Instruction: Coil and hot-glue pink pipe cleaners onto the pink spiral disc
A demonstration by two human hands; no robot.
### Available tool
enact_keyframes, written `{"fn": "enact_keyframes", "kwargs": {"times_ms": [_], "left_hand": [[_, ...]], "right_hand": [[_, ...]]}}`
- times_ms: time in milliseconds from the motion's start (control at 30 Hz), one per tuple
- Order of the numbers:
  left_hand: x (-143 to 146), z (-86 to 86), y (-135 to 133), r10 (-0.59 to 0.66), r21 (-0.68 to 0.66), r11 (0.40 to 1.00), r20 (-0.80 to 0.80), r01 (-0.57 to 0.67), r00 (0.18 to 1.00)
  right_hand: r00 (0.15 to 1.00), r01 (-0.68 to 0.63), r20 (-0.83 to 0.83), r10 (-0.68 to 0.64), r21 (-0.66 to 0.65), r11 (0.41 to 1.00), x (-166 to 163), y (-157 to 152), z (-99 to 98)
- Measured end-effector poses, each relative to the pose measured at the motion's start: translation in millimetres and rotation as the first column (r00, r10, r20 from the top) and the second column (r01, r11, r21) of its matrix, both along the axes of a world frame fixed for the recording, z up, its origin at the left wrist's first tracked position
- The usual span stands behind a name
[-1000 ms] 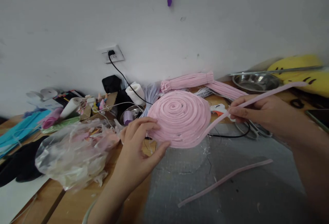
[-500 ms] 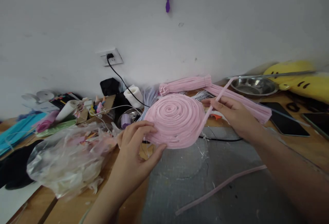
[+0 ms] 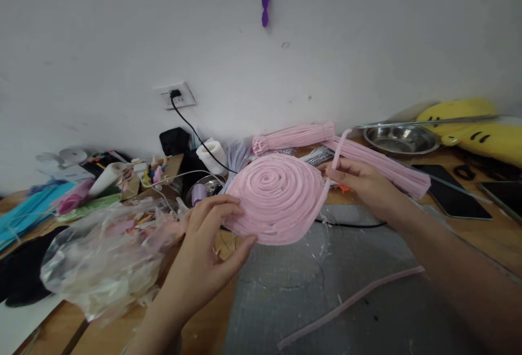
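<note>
A flat pink spiral disc (image 3: 277,197) of coiled fuzzy stems is held above the table. My left hand (image 3: 207,251) grips its left edge, thumb underneath and fingers curled on top. My right hand (image 3: 359,184) pinches the loose pink stem (image 3: 339,151) that runs off the disc's right edge, pressing it against the rim; its free end points upward. Another loose pink stem (image 3: 350,303) lies on the grey mat (image 3: 367,268) below.
A crumpled clear plastic bag (image 3: 101,257) lies at the left. Bundles of pink stems (image 3: 293,136), a steel bowl (image 3: 402,138), a yellow cushion (image 3: 477,124), two phones (image 3: 452,197), tape rolls and craft clutter line the wall. A black cable (image 3: 191,121) runs from the wall socket.
My right hand has swung in from the far right to the disc's right edge, wrapping the loose stem round the rim. The stem's free end now points up. The left hand kept its hold.
</note>
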State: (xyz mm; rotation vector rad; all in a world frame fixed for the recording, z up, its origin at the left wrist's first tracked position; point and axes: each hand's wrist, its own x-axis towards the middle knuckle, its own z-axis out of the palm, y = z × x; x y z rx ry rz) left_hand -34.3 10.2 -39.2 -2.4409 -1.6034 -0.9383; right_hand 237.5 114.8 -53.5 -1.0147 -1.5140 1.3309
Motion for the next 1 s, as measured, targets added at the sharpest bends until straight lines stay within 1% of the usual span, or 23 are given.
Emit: {"fn": "enact_keyframes", "kwargs": {"times_ms": [133, 233, 367, 500, 633, 733, 800, 900, 1000], "left_hand": [[-2.6, 1.7, -0.6, -0.025, -0.001, 1.000, -0.014, 0.025, 1.000], [-6.1, 2.0, -2.5, -0.028, -0.008, 1.000, -0.031, 0.028, 0.999], [-11.1, 1.5, -2.9, -0.029, -0.001, 1.000, -0.058, 0.029, 0.998], [-11.4, 4.2, -3.5, -0.066, 0.068, 0.995, -0.101, 0.073, 0.993], [0.4, 10.5, -14.0, -0.153, 0.147, 0.974, -0.143, 0.174, 0.978], [19.9, 16.4, -24.9, -0.184, 0.169, 0.965, -0.120, 0.202, 0.976], [35.4, 20.3, -29.2, -0.164, 0.205, 0.960, -0.149, 0.192, 0.975], [54.2, 23.8, -30.0, -0.072, 0.282, 0.949, -0.249, 0.144, 0.966], [62.7, 20.4, -29.5, 0.016, 0.316, 0.945, -0.307, 0.086, 0.951]], "right_hand": [[0.999, 0.022, -0.043, -0.022, 0.003, 1.000, -1.9, 3.9, -2.3], [0.999, 0.039, -0.029, -0.039, 0.007, 0.999, -2.6, 5.7, -3.9], [1.000, 0.001, 0.001, -0.001, 0.022, 1.000, -2.5, 5.9, -3.9], [1.000, -0.005, 0.024, 0.004, 0.040, 0.999, -3.1, 4.0, -1.7], [0.999, 0.027, 0.020, -0.028, 0.044, 0.999, -4.0, 1.6, -0.6], [0.998, 0.055, 0.010, -0.055, 0.036, 0.998, -5.2, 0.2, -0.5], [0.997, 0.075, 0.007, -0.075, 0.043, 0.996, -6.5, -0.6, -0.4], [0.995, 0.100, -0.010, -0.100, 0.067, 0.993, -8.4, -2.4, -0.5], [0.993, 0.113, -0.025, -0.111, 0.080, 0.990, -8.1, -5.8, -1.5]]}}
